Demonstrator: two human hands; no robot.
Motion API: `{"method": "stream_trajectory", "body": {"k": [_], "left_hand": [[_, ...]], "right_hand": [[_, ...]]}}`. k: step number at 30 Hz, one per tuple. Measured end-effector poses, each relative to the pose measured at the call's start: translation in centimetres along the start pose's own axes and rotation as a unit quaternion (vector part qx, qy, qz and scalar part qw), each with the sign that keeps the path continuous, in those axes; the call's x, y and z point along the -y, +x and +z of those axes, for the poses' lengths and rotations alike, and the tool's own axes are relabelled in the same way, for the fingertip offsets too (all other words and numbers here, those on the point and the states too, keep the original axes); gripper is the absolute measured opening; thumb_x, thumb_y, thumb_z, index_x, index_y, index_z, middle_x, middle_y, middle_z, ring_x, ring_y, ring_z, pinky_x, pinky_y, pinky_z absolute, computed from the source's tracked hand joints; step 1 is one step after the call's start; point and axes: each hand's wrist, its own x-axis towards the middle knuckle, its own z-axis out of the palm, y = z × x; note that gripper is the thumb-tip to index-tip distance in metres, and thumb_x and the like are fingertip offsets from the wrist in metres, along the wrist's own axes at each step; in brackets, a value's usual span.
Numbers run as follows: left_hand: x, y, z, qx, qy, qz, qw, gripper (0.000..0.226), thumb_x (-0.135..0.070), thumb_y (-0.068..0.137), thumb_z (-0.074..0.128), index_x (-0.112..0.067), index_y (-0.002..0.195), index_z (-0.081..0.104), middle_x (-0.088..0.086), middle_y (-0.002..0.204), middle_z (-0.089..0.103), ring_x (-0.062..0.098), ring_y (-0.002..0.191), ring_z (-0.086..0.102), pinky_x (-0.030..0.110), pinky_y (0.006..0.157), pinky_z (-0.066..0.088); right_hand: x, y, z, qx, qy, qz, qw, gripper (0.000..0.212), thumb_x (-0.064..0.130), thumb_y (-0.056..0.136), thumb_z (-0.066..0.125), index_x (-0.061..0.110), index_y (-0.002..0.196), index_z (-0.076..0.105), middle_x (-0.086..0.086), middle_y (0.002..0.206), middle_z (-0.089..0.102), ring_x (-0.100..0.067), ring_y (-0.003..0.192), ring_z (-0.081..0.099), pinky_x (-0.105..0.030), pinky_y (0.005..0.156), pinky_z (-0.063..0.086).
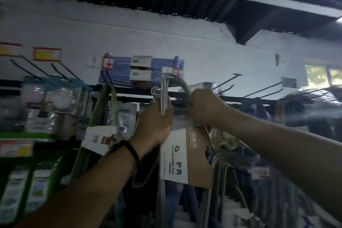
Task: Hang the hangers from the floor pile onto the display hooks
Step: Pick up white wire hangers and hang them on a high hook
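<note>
Hangers (166,94), a banded bundle raised to the display hooks (226,81), are gripped at the necks by left hand (157,122) and right hand (205,107); hooking on apparently remains.

Both forearms show bare skin from the lower edge of the view to the wrists. The left hand (157,122) carries on its wrist a chunky black bracelet of beads or braided cord (134,151), snug against the skin; blur hides its exact make. The right hand (205,107) and wrist are bare
</note>
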Motion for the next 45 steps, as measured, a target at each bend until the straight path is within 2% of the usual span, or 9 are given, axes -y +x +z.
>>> {"method": "stream_trajectory", "body": {"k": [8, 15, 19, 23, 27, 31, 33, 40, 45], "left_hand": [[-8.6, -1.3, 12.5, 0.12, 0.083, 0.048, 0.988, 0.041, -0.031, 0.108, 0.045, -0.006, 0.086, 0.07, 0.008, 0.081, 0.073, 0.023, 0.075, 0.068, 0.026, 0.061, 0.045], [-11.8, -0.3, 22.1, 0.075, 0.176, 0.037, 0.981, 0.028, -0.014, 0.101, 0.051, -0.001, 0.089, 0.073, 0.012, 0.092, 0.075, 0.027, 0.085, 0.072, 0.044, 0.078, 0.061], [-12.5, 1.9, 24.1, 0.017, 0.204, 0.023, 0.979, 0.028, -0.024, 0.104, 0.047, -0.009, 0.089, 0.066, 0.01, 0.095, 0.073, 0.026, 0.087, 0.069, 0.037, 0.075, 0.054], [-12.1, 2.4, 24.9, -0.025, 0.143, 0.022, 0.989, 0.024, -0.034, 0.107, 0.049, -0.014, 0.12, 0.053, 0.008, 0.114, 0.066, 0.017, 0.092, 0.064, 0.028, 0.069, 0.047], [-9.4, -0.2, 26.3, -0.06, 0.194, 0.143, 0.969, 0.068, -0.046, 0.104, 0.049, -0.029, 0.161, 0.017, 0.001, 0.165, 0.023, 0.02, 0.145, 0.038, 0.034, 0.109, 0.042], [-6.4, -0.7, 26.6, 0.005, 0.324, 0.212, 0.922, 0.074, -0.047, 0.108, 0.038, -0.039, 0.164, -0.01, -0.011, 0.171, -0.026, 0.02, 0.162, -0.008, 0.051, 0.13, 0.018], [-5.1, -0.1, 26.8, 0.031, 0.33, 0.201, 0.922, 0.072, -0.051, 0.109, 0.033, -0.035, 0.165, -0.009, -0.014, 0.169, -0.03, 0.016, 0.161, -0.013, 0.05, 0.13, 0.018], [-3.0, 4.6, 24.5, 0.095, 0.36, 0.169, 0.913, 0.062, -0.057, 0.108, 0.024, -0.036, 0.165, 0.011, -0.008, 0.17, -0.03, 0.02, 0.159, -0.021, 0.051, 0.131, 0.008], [-0.7, 6.4, 24.1, 0.104, 0.405, 0.177, 0.891, 0.065, -0.055, 0.106, 0.036, -0.03, 0.164, 0.019, -0.005, 0.171, -0.027, 0.028, 0.16, -0.016, 0.057, 0.129, 0.015]], "right_hand": [[-14.4, -4.0, -3.7, -0.016, 0.0, 0.081, 0.997, 0.011, 0.015, 0.102, 0.051, 0.008, 0.094, 0.052, -0.004, 0.075, 0.044, -0.027, 0.082, 0.05, -0.033, 0.073, 0.042], [-24.9, -3.0, -3.4, 0.013, -0.03, 0.009, 0.999, 0.025, 0.021, 0.103, 0.049, 0.008, 0.111, 0.07, -0.014, 0.109, 0.062, -0.03, 0.101, 0.064, -0.032, 0.071, 0.043], [-27.6, -0.1, -3.1, -0.058, 0.043, -0.008, 0.997, 0.013, 0.02, 0.1, 0.053, 0.009, 0.104, 0.059, -0.014, 0.101, 0.059, -0.029, 0.087, 0.058, -0.032, 0.07, 0.043], [-27.6, 2.3, -2.2, -0.104, 0.065, -0.022, 0.992, 0.012, 0.018, 0.098, 0.057, 0.008, 0.104, 0.062, -0.015, 0.101, 0.066, -0.026, 0.077, 0.055, -0.031, 0.064, 0.045], [-27.7, 3.5, -0.4, -0.109, 0.093, -0.006, 0.99, 0.023, 0.013, 0.099, 0.057, 0.004, 0.12, 0.063, -0.017, 0.115, 0.065, -0.03, 0.097, 0.065, -0.032, 0.071, 0.048], [-27.7, 5.6, 2.2, -0.114, 0.088, 0.0, 0.99, 0.03, 0.021, 0.1, 0.059, 0.002, 0.123, 0.059, -0.012, 0.105, 0.061, -0.016, 0.077, 0.052, -0.023, 0.057, 0.035], [-27.4, 7.0, 3.1, -0.102, 0.086, 0.008, 0.991, 0.028, 0.022, 0.099, 0.059, 0.003, 0.12, 0.059, -0.008, 0.096, 0.058, -0.013, 0.067, 0.044, -0.023, 0.055, 0.03], [-25.7, 10.3, 3.6, -0.056, 0.083, -0.012, 0.995, 0.028, 0.021, 0.101, 0.058, -0.002, 0.115, 0.064, -0.014, 0.11, 0.065, -0.027, 0.098, 0.065, -0.034, 0.078, 0.058], [-24.7, 11.9, 6.9, -0.076, 0.051, -0.005, 0.996, 0.035, 0.029, 0.106, 0.051, -0.001, 0.12, 0.064, -0.016, 0.117, 0.066, -0.028, 0.105, 0.067, -0.033, 0.078, 0.054]]}}
